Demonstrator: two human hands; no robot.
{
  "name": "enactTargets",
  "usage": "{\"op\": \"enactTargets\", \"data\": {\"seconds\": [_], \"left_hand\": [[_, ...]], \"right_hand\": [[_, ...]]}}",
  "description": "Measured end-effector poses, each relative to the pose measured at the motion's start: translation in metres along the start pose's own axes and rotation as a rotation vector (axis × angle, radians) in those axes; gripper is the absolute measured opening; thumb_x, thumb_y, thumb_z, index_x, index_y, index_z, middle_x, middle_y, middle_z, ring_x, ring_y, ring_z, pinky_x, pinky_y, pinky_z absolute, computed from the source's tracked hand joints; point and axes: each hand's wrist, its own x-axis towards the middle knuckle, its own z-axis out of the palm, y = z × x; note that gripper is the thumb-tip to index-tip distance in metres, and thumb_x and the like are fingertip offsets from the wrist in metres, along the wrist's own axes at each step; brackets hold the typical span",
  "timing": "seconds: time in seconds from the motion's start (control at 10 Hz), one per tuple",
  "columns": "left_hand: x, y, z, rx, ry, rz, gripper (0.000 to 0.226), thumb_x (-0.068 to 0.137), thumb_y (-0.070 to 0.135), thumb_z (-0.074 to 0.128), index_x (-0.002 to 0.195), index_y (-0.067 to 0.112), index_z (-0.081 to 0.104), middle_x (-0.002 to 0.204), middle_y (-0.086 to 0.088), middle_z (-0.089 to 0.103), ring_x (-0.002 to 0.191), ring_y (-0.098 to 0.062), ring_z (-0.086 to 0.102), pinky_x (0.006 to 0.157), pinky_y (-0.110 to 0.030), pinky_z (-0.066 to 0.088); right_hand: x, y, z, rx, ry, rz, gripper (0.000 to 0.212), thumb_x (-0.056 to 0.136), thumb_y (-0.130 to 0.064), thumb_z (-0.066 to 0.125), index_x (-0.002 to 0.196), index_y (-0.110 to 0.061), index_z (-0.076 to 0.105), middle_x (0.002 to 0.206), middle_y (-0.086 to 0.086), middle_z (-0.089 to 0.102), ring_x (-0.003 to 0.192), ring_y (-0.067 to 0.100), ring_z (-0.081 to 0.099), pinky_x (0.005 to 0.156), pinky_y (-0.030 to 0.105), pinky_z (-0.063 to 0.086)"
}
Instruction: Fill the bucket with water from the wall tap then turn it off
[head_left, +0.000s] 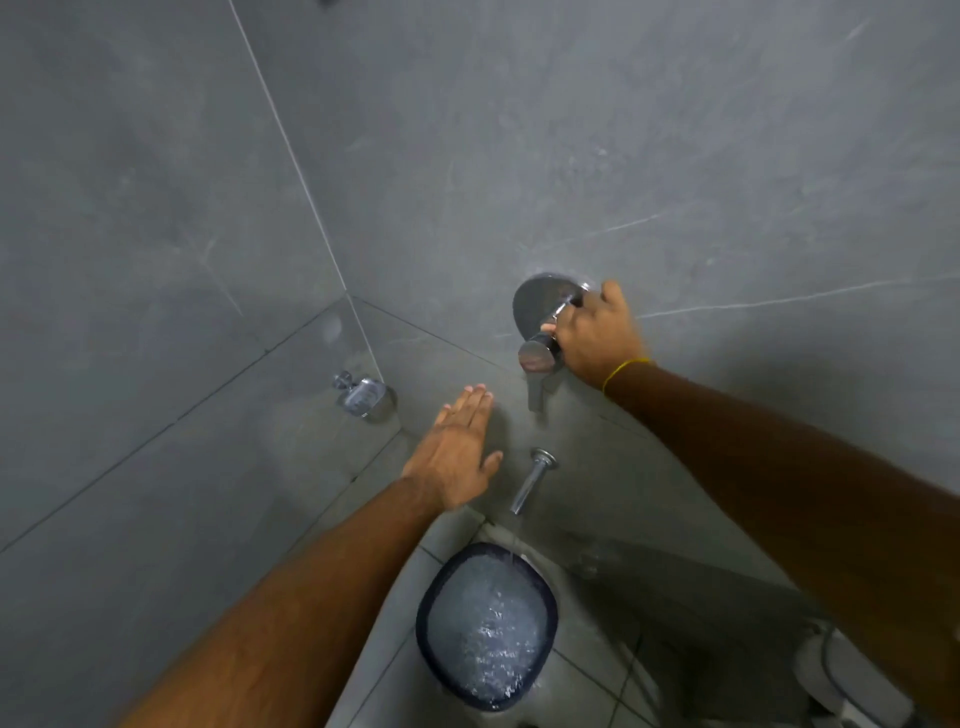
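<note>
A dark blue bucket (428, 644) stands on the floor below the wall, full of churning, bubbling water nearly up to its rim. A chrome spout (529, 483) sticks out of the grey wall above it, and a stream of water falls from it into the bucket's far edge. Higher up sits the chrome tap control (540, 332) with a round plate and a lever. My right hand (597, 332) is wrapped around that lever. My left hand (460, 447) rests flat against the wall left of the spout, fingers apart, holding nothing.
A chrome soap dish (363, 397) is fixed to the wall near the corner on the left. A pale rounded fixture with a hose (852, 675) sits at the lower right. Grey tiled walls meet in a corner; the floor is tiled in grey.
</note>
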Motion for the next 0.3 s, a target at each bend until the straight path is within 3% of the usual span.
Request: {"op": "enactTargets", "data": {"seconds": [0.1,0.2,0.3], "left_hand": [[-0.033,-0.009,-0.010,0.022,0.017,-0.013,0.087,0.102,0.042,0.046,0.162,0.007,-0.005,0.173,-0.014,-0.005,0.159,-0.026,-0.006,0.130,-0.045,0.004],[-0.068,-0.015,-0.029,0.030,0.105,-0.009,0.084,0.103,0.039,0.046,0.162,0.005,-0.002,0.173,-0.013,-0.005,0.159,-0.026,-0.007,0.129,-0.042,0.002],[-0.107,-0.013,-0.057,-0.007,0.349,-0.005,0.082,0.102,0.036,0.050,0.162,0.004,0.005,0.172,-0.010,-0.002,0.160,-0.026,-0.005,0.129,-0.043,0.005]], "right_hand": [[-0.002,-0.011,-0.007,0.071,-0.033,0.182,0.031,0.092,-0.030,0.056,0.071,-0.017,0.075,0.063,-0.003,0.070,0.076,0.024,0.067,0.082,0.038,0.028],[-0.013,-0.024,-0.034,0.223,-0.177,0.407,0.032,0.100,-0.040,0.051,0.116,-0.020,0.070,0.107,0.001,0.074,0.108,0.025,0.062,0.099,0.042,0.035],[-0.039,-0.045,-0.070,0.334,-0.099,0.571,0.055,0.097,-0.053,0.051,0.138,-0.015,0.052,0.129,0.009,0.064,0.119,0.029,0.056,0.100,0.046,0.037]]}}
